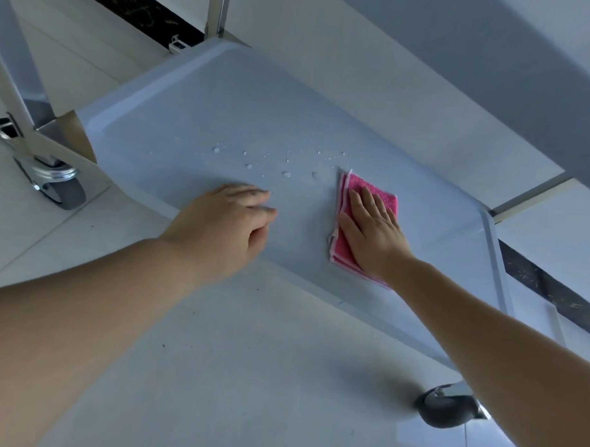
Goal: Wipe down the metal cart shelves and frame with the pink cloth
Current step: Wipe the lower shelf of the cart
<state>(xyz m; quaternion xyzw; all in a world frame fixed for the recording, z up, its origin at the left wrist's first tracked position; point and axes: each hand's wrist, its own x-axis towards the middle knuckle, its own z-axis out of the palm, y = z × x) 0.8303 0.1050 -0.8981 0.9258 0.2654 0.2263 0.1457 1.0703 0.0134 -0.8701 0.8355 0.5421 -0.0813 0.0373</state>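
Observation:
The cart's lower shelf (197, 119) is a pale grey metal tray with a raised rim, seen from above at an angle. A folded pink cloth (344, 251) lies flat on it, right of the middle. My right hand (373, 232) presses flat on the cloth, fingers straight and spread. My left hand (226, 227) rests on the shelf's near edge, fingers loosely bent and touching the metal. Several water drops (285, 173) sit on the shelf just beyond both hands.
An upright frame post (218, 10) rises at the shelf's far corner and another (11, 76) at the left. Castor wheels stand at left (62, 191) and lower right (447, 409). A higher shelf (493, 46) overhangs at top right. Pale floor tiles lie all around.

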